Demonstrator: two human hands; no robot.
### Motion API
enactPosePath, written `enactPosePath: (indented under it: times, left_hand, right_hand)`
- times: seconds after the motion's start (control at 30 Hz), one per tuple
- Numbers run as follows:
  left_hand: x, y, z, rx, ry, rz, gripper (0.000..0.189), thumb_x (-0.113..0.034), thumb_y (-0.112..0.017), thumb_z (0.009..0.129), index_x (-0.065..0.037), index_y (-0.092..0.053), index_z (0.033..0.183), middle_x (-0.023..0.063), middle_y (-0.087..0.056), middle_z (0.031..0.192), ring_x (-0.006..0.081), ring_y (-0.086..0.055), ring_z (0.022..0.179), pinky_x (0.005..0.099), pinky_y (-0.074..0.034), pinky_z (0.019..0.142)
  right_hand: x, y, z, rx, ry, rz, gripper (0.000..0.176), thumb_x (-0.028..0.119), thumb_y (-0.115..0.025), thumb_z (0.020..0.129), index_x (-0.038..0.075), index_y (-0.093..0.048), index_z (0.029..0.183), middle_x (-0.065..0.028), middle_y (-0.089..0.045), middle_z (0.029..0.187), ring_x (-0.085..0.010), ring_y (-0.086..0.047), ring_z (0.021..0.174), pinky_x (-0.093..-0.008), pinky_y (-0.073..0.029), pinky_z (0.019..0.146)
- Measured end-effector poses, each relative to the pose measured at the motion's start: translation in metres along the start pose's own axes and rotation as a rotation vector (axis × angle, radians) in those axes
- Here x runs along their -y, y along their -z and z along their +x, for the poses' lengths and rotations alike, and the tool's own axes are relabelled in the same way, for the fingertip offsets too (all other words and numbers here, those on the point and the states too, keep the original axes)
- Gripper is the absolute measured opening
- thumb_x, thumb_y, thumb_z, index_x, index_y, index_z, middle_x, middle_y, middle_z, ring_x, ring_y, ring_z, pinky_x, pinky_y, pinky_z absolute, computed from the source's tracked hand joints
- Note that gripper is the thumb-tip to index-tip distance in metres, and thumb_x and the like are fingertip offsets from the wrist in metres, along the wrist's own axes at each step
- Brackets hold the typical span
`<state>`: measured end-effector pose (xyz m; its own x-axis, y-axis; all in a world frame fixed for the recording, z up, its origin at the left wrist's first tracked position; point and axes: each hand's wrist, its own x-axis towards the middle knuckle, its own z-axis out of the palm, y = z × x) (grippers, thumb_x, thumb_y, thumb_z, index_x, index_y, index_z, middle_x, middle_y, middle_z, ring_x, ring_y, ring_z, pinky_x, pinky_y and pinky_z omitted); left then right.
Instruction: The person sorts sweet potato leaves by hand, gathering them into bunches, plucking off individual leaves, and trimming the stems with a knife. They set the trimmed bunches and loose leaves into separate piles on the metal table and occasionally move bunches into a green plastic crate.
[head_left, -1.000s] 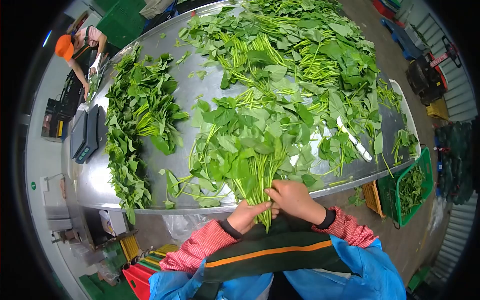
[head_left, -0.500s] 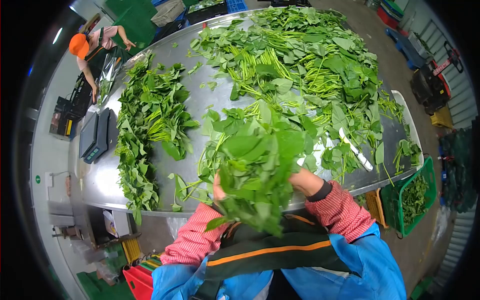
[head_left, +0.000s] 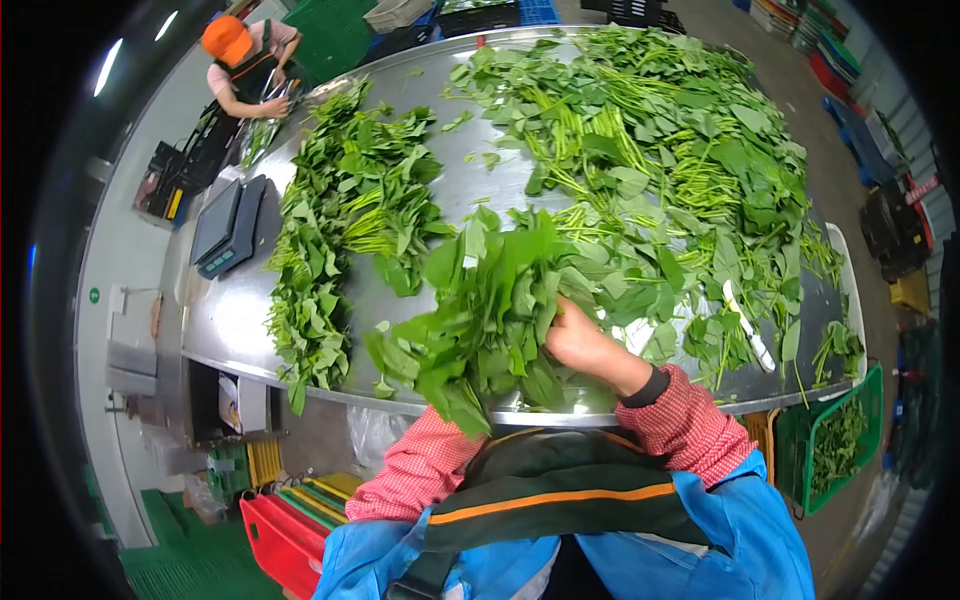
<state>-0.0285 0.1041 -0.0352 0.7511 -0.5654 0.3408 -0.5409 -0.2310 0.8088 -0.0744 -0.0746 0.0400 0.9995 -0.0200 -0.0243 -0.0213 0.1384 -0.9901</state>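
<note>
Over the near edge of the metal table (head_left: 470, 170), in front of the wearer's apron (head_left: 550, 495), a leafy green bunch (head_left: 490, 310) is held up, its broad leaves spilling to the table's left and toward the wearer. The right hand (head_left: 582, 345) is above the table's near part, fingers curled in tight against the bunch's right side, gripping it; the stems there are hidden by foliage. The left hand is covered by the leaves, only its red checked sleeve (head_left: 415, 468) showing just off the table's near edge, so whether its fingers are spread or closed I cannot tell. On the table's left side lies a long row of greens (head_left: 310, 270), one end hanging past the near edge. A larger heap of stems and leaves (head_left: 690, 150) covers the table's far right, with looser leaves coming down toward the near side. Toward the table's near right corner, a white knife-like tool (head_left: 748, 328) rests among stray leaves. A scale (head_left: 228, 225) stands at the table's left edge. Beyond the table's far left corner, another person in an orange cap (head_left: 227, 40) bends over a shiny wrapper (head_left: 265, 130), both hands at it. Below the table's near right corner is a green crate (head_left: 795, 440) with greens inside.
</note>
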Motion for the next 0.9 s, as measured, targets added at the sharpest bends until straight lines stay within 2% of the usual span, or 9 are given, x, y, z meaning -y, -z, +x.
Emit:
enactPosePath:
  times: [0.13,0.17,0.27,0.4,0.43,0.53,0.67,0.7,0.9]
  left_hand:
    - [0.006,0.007,-0.010,-0.076,0.140,-0.101,0.027,-0.006,-0.056,0.089,-0.002,-0.057,0.116,0.0075,-0.064,0.106,0.0184,-0.061,0.098,0.0305,-0.049,0.085]
    - [0.003,0.016,-0.015,-0.074,0.369,-0.334,0.027,-0.007,-0.057,0.089,-0.002,-0.056,0.115,0.0068,-0.065,0.099,0.0187,-0.062,0.090,0.0309,-0.050,0.079]
    - [0.000,0.055,0.003,0.279,0.659,-0.735,0.020,-0.010,-0.061,0.087,-0.002,-0.057,0.105,0.0054,-0.063,0.084,0.0165,-0.061,0.078,0.0305,-0.049,0.068]
    - [-0.018,0.082,0.017,0.457,0.712,-0.806,0.018,-0.013,-0.060,0.087,-0.001,-0.060,0.101,0.0055,-0.063,0.081,0.0149,-0.060,0.069,0.0278,-0.048,0.064]
    - [-0.013,0.088,0.017,0.544,0.315,-0.557,0.016,-0.013,-0.059,0.086,0.000,-0.061,0.096,0.0065,-0.063,0.076,0.0158,-0.060,0.065,0.0277,-0.048,0.062]
    - [-0.020,0.116,0.032,1.000,0.630,-0.688,0.011,-0.011,-0.060,0.085,0.000,-0.062,0.083,0.0090,-0.063,0.077,0.0160,-0.062,0.068,0.0278,-0.049,0.064]
    - [-0.019,0.144,0.030,0.965,0.756,-0.798,0.010,-0.010,-0.059,0.086,0.000,-0.059,0.087,0.0072,-0.063,0.073,0.0139,-0.061,0.061,0.0263,-0.049,0.057]
    - [-0.021,0.152,0.028,0.904,0.750,-0.828,0.015,-0.013,-0.056,0.089,-0.001,-0.056,0.098,0.0021,-0.058,0.067,0.0095,-0.055,0.056,0.0238,-0.044,0.052]
    - [0.026,0.202,-0.009,0.469,0.867,-0.768,0.022,-0.024,-0.052,0.095,-0.007,-0.056,0.080,-0.0079,-0.042,0.063,0.0021,-0.034,0.053,0.0202,-0.028,0.047]
  right_hand:
    - [-0.006,-0.004,0.007,-0.016,-0.224,0.152,0.028,0.014,-0.052,0.092,0.002,-0.051,0.117,-0.0038,-0.063,0.086,-0.0141,-0.058,0.070,-0.0306,-0.048,0.061]
    - [-0.014,0.003,0.009,-0.008,-0.239,-0.075,0.029,0.017,-0.057,0.089,0.004,-0.051,0.114,-0.0019,-0.056,0.069,-0.0176,-0.055,0.056,-0.0348,-0.047,0.054]
    - [-0.006,0.003,0.000,0.244,-0.003,-1.089,0.046,0.024,-0.066,0.081,0.003,-0.050,0.119,-0.0068,-0.062,0.091,-0.0210,-0.062,0.081,-0.0328,-0.050,0.067]
    - [0.064,-0.056,-0.006,0.417,0.550,-1.116,0.071,0.030,-0.076,0.065,0.012,-0.047,0.127,-0.0116,-0.059,0.106,-0.0274,-0.057,0.102,-0.0428,-0.046,0.087]
    - [0.073,-0.066,-0.002,0.442,0.645,-1.182,0.076,0.032,-0.078,0.062,0.014,-0.046,0.129,-0.0126,-0.057,0.113,-0.0270,-0.055,0.110,-0.0442,-0.043,0.094]
    - [0.049,-0.071,0.022,0.414,0.588,-1.442,0.089,0.037,-0.080,0.055,0.018,-0.043,0.134,-0.0149,-0.054,0.117,-0.0283,-0.049,0.118,-0.0497,-0.034,0.102]
    - [0.035,-0.077,0.045,0.403,0.689,-1.582,0.048,0.022,-0.062,0.073,0.015,-0.055,0.120,-0.0053,-0.056,0.085,-0.0229,-0.058,0.089,-0.0463,-0.043,0.093]
    - [0.024,-0.081,0.056,0.316,0.809,-1.489,0.033,0.017,-0.056,0.074,0.013,-0.059,0.106,-0.0018,-0.052,0.076,-0.0198,-0.056,0.076,-0.0399,-0.046,0.080]
    - [0.033,-0.080,0.107,0.407,0.599,-1.530,0.024,0.010,-0.055,0.073,0.009,-0.052,0.096,-0.0064,-0.052,0.078,-0.0236,-0.055,0.076,-0.0363,-0.041,0.066]
